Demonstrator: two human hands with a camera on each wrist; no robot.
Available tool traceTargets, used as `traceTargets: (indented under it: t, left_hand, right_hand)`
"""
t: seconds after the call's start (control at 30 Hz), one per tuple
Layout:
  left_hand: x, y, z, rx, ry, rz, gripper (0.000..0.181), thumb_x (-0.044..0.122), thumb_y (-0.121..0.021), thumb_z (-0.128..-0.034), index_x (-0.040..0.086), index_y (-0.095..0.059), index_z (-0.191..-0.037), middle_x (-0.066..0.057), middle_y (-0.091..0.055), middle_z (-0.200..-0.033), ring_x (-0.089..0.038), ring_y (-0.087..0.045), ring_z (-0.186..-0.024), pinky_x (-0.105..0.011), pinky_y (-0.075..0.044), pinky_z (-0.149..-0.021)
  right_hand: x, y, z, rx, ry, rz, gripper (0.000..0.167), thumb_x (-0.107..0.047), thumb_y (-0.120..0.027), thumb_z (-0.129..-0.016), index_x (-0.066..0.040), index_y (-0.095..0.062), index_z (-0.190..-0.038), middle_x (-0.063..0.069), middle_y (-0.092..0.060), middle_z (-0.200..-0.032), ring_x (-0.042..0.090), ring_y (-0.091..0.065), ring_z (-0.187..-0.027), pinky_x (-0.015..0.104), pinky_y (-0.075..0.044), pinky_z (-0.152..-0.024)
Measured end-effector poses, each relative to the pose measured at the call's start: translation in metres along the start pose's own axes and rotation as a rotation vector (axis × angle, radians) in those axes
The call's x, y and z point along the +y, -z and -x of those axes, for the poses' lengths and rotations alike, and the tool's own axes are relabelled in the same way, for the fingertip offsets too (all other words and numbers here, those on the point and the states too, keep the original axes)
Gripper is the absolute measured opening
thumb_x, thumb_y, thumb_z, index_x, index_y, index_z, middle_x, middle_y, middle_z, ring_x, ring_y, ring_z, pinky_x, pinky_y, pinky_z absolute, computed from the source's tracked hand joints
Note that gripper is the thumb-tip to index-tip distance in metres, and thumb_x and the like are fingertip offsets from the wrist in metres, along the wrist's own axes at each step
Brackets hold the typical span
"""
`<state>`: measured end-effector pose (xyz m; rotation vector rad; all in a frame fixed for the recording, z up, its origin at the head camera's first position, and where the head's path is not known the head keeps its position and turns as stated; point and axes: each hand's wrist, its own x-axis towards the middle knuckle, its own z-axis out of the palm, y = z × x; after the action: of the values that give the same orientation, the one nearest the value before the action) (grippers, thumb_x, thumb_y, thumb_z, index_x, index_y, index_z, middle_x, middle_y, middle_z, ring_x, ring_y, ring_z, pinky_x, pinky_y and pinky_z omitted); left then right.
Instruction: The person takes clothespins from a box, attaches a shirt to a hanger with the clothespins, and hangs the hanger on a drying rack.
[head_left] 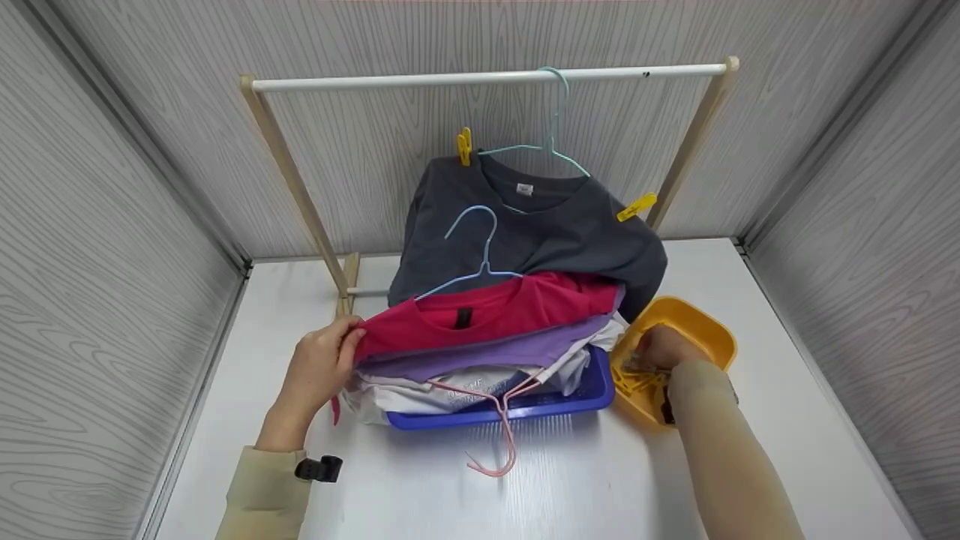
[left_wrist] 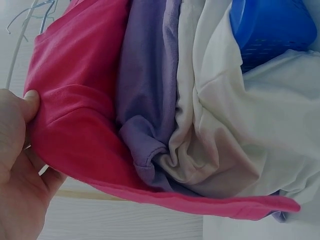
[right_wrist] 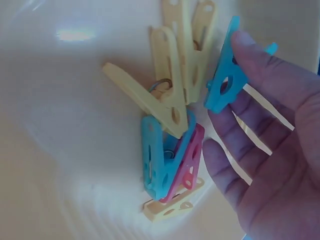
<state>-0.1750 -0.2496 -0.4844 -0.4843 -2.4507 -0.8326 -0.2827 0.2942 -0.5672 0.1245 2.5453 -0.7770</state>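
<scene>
A red T-shirt (head_left: 480,311) with a light blue hanger (head_left: 486,266) in its neck lies across the clothes pile. My left hand (head_left: 319,367) pinches its left shoulder between thumb and fingers; the left wrist view shows my thumb on the red cloth (left_wrist: 82,95). Inside the yellow basket (head_left: 712,330), my right hand (head_left: 667,349) is partly hidden by its sleeve in the head view. In the right wrist view, my right thumb and fingers pinch a blue clothespin (right_wrist: 227,75). Several pale yellow clothespins (right_wrist: 167,85), another blue clothespin (right_wrist: 155,160) and a pink clothespin (right_wrist: 192,155) lie below it.
A grey T-shirt (head_left: 457,232) with two yellow clothespins hangs from the white rail (head_left: 420,79) on a mint hanger (head_left: 553,135). Purple cloth (head_left: 480,356) and white cloth (head_left: 405,397) lie in the blue basket (head_left: 510,416). A pink hanger (head_left: 504,420) sticks out in front.
</scene>
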Motion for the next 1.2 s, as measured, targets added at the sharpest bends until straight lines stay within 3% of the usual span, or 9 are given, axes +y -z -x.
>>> traceTargets:
  t: [0.17, 0.4, 0.6, 0.8, 1.03, 1.2]
  left_hand:
    - [-0.002, 0.001, 0.000, 0.026, -0.026, -0.041, 0.012, 0.007, -0.068, -0.0929, 0.000, -0.069, -0.102, -0.015, -0.072, -0.092, -0.033, -0.071, -0.084, -0.048, -0.056, -0.072]
    - [-0.004, 0.000, 0.000, 0.052, -0.071, -0.146, 0.012, 0.012, -0.068, -0.0930, 0.005, -0.068, -0.103, -0.011, -0.073, -0.093, -0.031, -0.071, -0.082, -0.045, -0.058, -0.066]
    - [-0.006, -0.001, 0.000, 0.056, -0.090, -0.174, 0.016, 0.012, -0.069, -0.0915, 0.005, -0.067, -0.106, -0.013, -0.073, -0.095, -0.032, -0.071, -0.082, -0.045, -0.058, -0.067]
    - [-0.007, 0.000, 0.002, 0.040, -0.097, -0.154, 0.018, 0.004, -0.067, -0.0925, 0.002, -0.064, -0.111, -0.015, -0.071, -0.097, -0.034, -0.070, -0.085, -0.047, -0.057, -0.070]
    - [-0.005, 0.003, 0.002, 0.025, -0.054, -0.112, 0.015, 0.003, -0.066, -0.0931, 0.002, -0.064, -0.108, -0.014, -0.070, -0.098, -0.032, -0.069, -0.089, -0.047, -0.056, -0.076]
    - [-0.004, 0.004, 0.001, 0.028, -0.036, -0.092, 0.011, 0.005, -0.067, -0.0930, 0.003, -0.065, -0.104, -0.013, -0.069, -0.096, -0.029, -0.069, -0.087, -0.046, -0.056, -0.075]
  right_hand:
    - [0.005, 0.004, -0.003, -0.026, 0.019, -0.035, 0.033, -0.029, -0.086, -0.077, -0.007, -0.066, -0.088, 0.004, -0.060, -0.079, 0.024, -0.053, -0.078, 0.036, -0.043, -0.072]
    - [0.005, 0.008, 0.000, -0.045, -0.036, -0.134, 0.030, -0.028, -0.084, -0.080, -0.005, -0.066, -0.087, 0.006, -0.061, -0.079, 0.027, -0.055, -0.079, 0.037, -0.041, -0.073]
    - [0.001, 0.013, 0.007, -0.036, 0.029, -0.107, 0.025, -0.027, -0.079, -0.085, -0.004, -0.068, -0.083, 0.006, -0.064, -0.080, 0.027, -0.055, -0.080, 0.035, -0.044, -0.073]
    - [0.000, 0.019, 0.014, 0.015, 0.119, -0.104, 0.019, -0.021, -0.074, -0.090, -0.003, -0.070, -0.092, 0.008, -0.065, -0.089, 0.028, -0.057, -0.085, 0.033, -0.048, -0.073]
    - [0.000, 0.021, 0.021, 0.099, 0.217, -0.131, 0.042, -0.018, -0.076, -0.088, 0.003, -0.061, -0.120, 0.020, -0.064, -0.111, 0.032, -0.062, -0.096, 0.044, -0.053, -0.083]
    - [0.003, 0.023, 0.028, 0.121, 0.270, -0.118, 0.043, -0.017, -0.077, -0.086, 0.006, -0.065, -0.120, 0.020, -0.067, -0.111, 0.033, -0.063, -0.098, 0.048, -0.053, -0.086]
